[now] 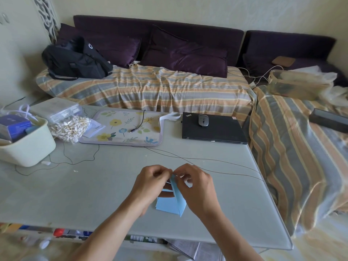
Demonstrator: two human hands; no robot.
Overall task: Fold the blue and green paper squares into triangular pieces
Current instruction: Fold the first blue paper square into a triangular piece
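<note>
head view: both hands meet over the table (94,185), and the grip is the landmark here. the left hand (150,183) and the right hand (195,187) each pinch the top tip of the blue paper (169,204) between curled fingers and thumb, fingertips nearly touching one another at that point. the paper hangs down and toward the person from the pinch, its lower edge at or just above the tabletop; which, i cannot tell.

progress, as a judgement: the blue piece is partway folded. it already narrows to a point at the pinch and shows a long crease running down its right side, with layered flaps below, so at least one fold looks made. the final triangle does not look finished. no green paper shows anywhere, so that square seems yet to be done.

the paper is pale blue, thin, crisp-edged, with a sharp corner at the bottom right under the right wrist.

beyond the grip lie a thin wire (216,166), a laptop (212,130) and a floral mat (122,129).
</note>
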